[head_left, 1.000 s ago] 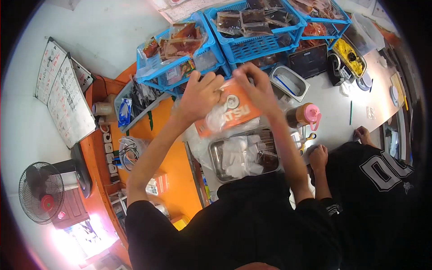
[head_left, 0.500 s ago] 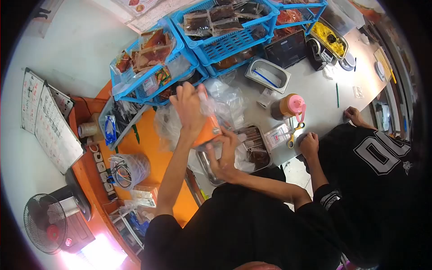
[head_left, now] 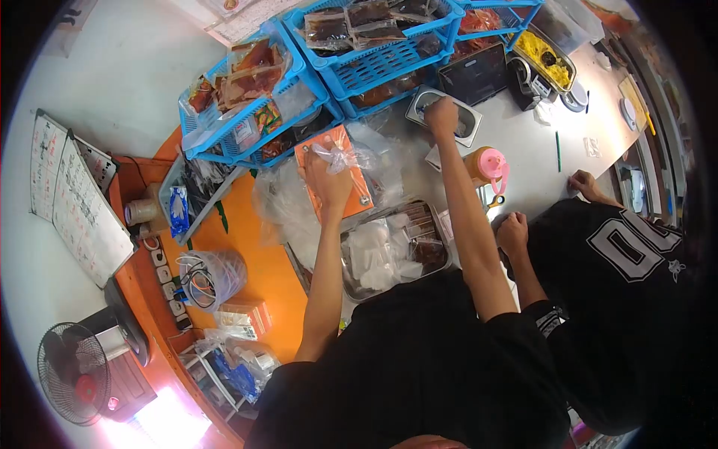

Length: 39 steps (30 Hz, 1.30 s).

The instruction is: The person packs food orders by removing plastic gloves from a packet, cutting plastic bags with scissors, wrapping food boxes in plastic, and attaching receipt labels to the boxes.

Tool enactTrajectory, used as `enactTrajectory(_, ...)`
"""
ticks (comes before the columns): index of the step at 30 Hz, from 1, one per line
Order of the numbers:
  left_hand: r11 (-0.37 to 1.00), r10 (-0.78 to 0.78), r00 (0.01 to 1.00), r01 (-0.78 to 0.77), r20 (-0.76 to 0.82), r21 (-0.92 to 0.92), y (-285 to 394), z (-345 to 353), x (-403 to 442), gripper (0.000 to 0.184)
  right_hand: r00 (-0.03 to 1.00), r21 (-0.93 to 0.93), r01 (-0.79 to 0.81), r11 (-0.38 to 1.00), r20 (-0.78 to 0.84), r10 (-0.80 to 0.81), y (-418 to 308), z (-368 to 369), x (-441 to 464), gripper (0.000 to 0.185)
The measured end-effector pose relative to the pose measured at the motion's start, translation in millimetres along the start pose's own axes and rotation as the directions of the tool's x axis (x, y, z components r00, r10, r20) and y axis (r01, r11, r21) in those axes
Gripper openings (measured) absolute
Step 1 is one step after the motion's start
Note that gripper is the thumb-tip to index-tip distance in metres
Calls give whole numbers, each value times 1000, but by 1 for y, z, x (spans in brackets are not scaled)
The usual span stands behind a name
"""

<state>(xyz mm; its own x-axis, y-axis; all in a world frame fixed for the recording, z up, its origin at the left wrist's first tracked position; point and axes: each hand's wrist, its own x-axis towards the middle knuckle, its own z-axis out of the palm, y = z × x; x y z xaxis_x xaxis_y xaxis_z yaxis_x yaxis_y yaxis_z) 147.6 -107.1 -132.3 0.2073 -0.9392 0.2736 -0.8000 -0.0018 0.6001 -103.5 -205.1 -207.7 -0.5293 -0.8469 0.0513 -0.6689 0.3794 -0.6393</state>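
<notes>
My left hand [head_left: 329, 187] is closed on the gathered neck of a clear plastic bag [head_left: 340, 159], over a flat orange block [head_left: 360, 179] with round metal dots at its corners. More crumpled clear plastic bags [head_left: 280, 198] lie around and under the block. My right hand [head_left: 441, 117] reaches into a small metal tray [head_left: 470, 126]; its fingers look closed, but what they hold is hidden. Nearer my body sits a larger metal tray [head_left: 359, 290] holding white plastic-wrapped packs [head_left: 378, 254] and dark skewered food [head_left: 428, 254].
Blue baskets [head_left: 389, 75] of sealed food packs stand along the back. Right of my right arm are a pink-lidded jar [head_left: 492, 165], partly covered scissors [head_left: 495, 200] and a black tablet [head_left: 475, 75]. A co-worker's hands [head_left: 513, 233] rest at the table's right edge.
My right hand has left the orange block and moved up and right into the small metal tray. The block now lies flatter under my left hand, which has come down slightly.
</notes>
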Motion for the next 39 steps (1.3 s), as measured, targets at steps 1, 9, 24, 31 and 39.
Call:
enactTrajectory(1,1000,-2,1000,2,-17,5,4,2,1,40,973,-87,-193,977,109,202,-3,0,6,27)
enactTrajectory(9,989,138,978,-143,-159,-23,10,10,-1,44,977,-167,-185,968,76,200,21,18,21,22)
enactTrajectory(24,959,253,898,-183,360,-217,-14,-18,5,33,916,101,-53,993,-392,89,1,7,-20,16)
enactTrajectory(31,903,428,764,-386,482,-190,0,-51,8,30,894,192,3,981,-440,84,4,6,-21,14)
enactTrajectory(39,889,459,785,-408,417,-209,-19,-49,11,27,914,394,198,897,-404,-24,-47,-42,-59,7)
